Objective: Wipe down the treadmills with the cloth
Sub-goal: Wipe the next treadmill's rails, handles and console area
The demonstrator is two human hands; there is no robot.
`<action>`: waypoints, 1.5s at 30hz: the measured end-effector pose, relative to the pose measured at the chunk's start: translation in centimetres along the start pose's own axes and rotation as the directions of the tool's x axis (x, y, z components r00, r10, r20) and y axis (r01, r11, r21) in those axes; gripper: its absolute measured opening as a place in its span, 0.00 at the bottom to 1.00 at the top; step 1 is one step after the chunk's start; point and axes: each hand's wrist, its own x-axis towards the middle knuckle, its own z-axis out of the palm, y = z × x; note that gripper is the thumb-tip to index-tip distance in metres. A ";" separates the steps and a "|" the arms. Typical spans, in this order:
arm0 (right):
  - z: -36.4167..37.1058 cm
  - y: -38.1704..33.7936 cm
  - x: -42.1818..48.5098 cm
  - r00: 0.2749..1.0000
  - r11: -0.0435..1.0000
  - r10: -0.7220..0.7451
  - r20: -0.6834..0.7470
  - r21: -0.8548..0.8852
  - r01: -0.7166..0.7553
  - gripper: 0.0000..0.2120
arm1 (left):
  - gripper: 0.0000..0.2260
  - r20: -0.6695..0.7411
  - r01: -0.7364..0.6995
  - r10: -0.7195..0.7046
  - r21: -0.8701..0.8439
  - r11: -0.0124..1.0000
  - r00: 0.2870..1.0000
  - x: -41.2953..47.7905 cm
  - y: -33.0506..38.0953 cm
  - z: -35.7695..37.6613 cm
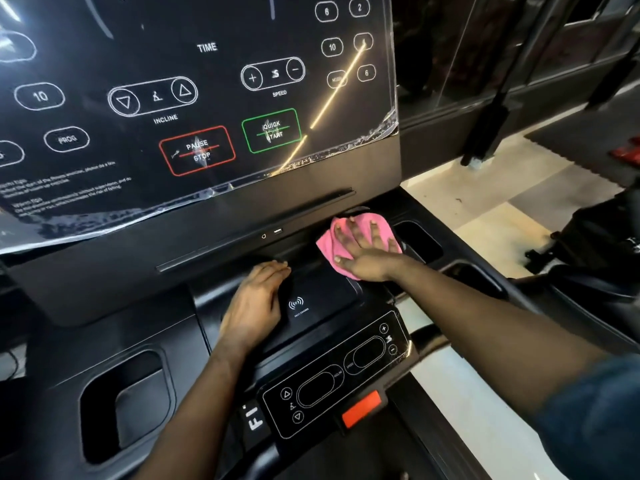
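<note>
From the head camera, the treadmill fills most of the frame. Its dark glossy display panel rises at the top, and clear film is peeling at the panel's lower right corner. Below it lies a matte black console shelf with a wireless charging pad in the middle.

The pink cloth lies on the shelf at the pad's far right corner. The right hand presses on it with its fingers spread flat, not curled round it. The left hand rests flat with straight fingers on the shelf, just left of the pad, holding nothing.

A deep cup holder sinks into the shelf at lower left, and another recess sits just right of the cloth. A control strip with a red tab forms the near edge.

Right of the console, pale floor lies open, bordered by dark mats and black gear at the right side.
</note>
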 end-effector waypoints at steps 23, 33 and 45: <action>3.7 3.6 -3.1 0.990 0.993 -0.115 -0.079 0.002 0.115 0.31 | 0.21 0.061 0.036 -0.032 -0.057 0.998 0.998 -0.3 0.3 0.4; -0.2 3.2 3.3 0.964 0.998 -0.033 -0.265 0.045 0.046 0.30 | 0.27 0.222 0.099 -0.148 0.217 0.971 0.964 5.6 5.7 2.1; -6.5 12.3 9.7 0.982 0.993 0.046 -0.185 0.113 -0.026 0.30 | 0.53 0.323 0.398 -0.511 0.356 0.846 0.797 6.9 11.5 2.8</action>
